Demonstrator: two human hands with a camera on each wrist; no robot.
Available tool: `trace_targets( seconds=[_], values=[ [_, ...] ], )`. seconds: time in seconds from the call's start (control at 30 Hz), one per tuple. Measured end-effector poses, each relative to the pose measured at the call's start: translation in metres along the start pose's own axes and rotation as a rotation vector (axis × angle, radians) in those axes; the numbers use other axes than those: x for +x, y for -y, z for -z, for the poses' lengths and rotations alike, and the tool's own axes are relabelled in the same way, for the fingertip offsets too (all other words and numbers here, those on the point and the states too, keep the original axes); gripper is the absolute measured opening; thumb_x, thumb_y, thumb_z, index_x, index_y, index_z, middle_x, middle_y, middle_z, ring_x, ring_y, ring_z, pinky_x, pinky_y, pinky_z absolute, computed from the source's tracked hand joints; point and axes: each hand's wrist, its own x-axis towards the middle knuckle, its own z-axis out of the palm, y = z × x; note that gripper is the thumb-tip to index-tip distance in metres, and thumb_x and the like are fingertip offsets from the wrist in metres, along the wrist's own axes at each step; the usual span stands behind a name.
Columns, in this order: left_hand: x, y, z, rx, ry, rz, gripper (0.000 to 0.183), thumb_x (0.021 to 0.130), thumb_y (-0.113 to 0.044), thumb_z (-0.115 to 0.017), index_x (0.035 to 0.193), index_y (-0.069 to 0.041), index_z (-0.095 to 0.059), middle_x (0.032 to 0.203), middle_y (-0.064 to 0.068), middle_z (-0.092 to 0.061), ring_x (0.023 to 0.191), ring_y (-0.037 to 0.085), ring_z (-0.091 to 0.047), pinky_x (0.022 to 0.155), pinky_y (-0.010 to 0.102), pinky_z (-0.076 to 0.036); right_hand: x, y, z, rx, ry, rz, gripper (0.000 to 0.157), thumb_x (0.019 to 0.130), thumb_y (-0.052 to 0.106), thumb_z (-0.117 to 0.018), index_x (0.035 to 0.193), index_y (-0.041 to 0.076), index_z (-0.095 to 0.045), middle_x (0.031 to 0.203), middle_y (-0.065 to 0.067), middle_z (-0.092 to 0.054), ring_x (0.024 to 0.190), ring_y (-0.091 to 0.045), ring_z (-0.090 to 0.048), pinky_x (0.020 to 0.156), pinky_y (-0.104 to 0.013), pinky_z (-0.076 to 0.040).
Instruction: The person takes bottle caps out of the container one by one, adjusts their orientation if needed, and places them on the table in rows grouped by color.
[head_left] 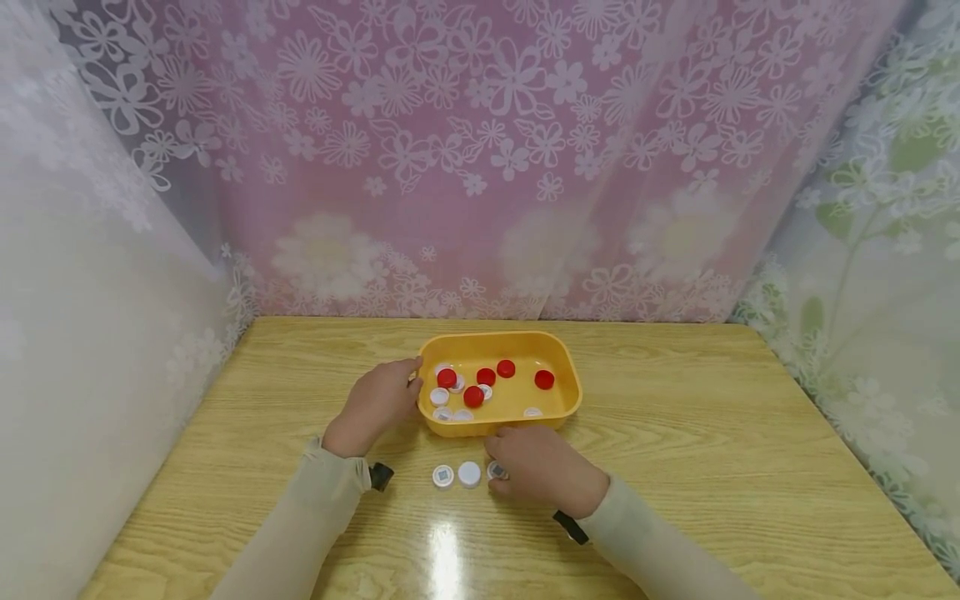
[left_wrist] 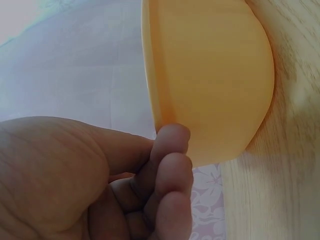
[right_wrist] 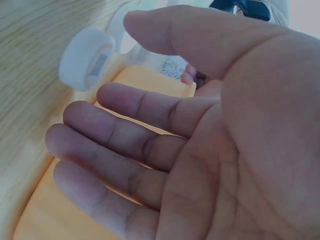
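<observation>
A yellow plastic tub [head_left: 498, 342] holds several red bottle caps [head_left: 473, 397] and several white bottle caps [head_left: 439, 397]. My left hand [head_left: 378, 406] grips the tub's left end at the rim, its fingertips against the outer wall [left_wrist: 215, 75] in the left wrist view. In front of the tub, three white caps stand in a row: the left cap [head_left: 443, 476], the middle cap [head_left: 469, 475] and the right cap [head_left: 497, 471]. Over that right cap lies my right hand [head_left: 543, 465], partly covering it. Its fingers are spread straight, and a white cap [right_wrist: 82, 62] shows beyond the fingertips.
A wood-grain table [head_left: 675, 433] carries everything. A pink flowered curtain [head_left: 487, 208] hangs behind it, with pale cloth at the left [head_left: 112, 317] and right [head_left: 862, 292] sides. Each wrist wears a dark strap.
</observation>
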Motion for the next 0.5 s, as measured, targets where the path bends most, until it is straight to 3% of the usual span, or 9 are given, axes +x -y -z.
trace_targets(
  seconds=[0.33, 0.5],
  values=[
    [-0.001, 0.0, 0.0, -0.002, 0.0, -0.003, 0.046, 0.107, -0.022, -0.058, 0.148, -0.004, -0.056, 0.146, 0.013, -0.06, 0.12, 0.028, -0.064, 0.092, 0.043, -0.054, -0.014, 0.002, 0.022, -0.002, -0.037, -0.021, 0.03, 0.091, 0.039, -0.078, 0.101, 0.013, -0.068, 0.078, 0.007, -0.055, 0.065, -0.012, -0.048, 0.063, -0.028, -0.045],
    [0.001, 0.0, -0.002, -0.009, -0.011, -0.001, 0.045, 0.106, -0.022, -0.058, 0.148, -0.005, -0.056, 0.146, 0.013, -0.06, 0.115, 0.026, -0.064, 0.09, 0.042, -0.054, -0.02, 0.0, 0.029, -0.03, -0.123, 0.011, 0.031, 0.091, 0.041, -0.078, 0.098, 0.012, -0.068, 0.078, 0.005, -0.056, 0.066, -0.013, -0.048, 0.062, -0.029, -0.045]
  ],
)
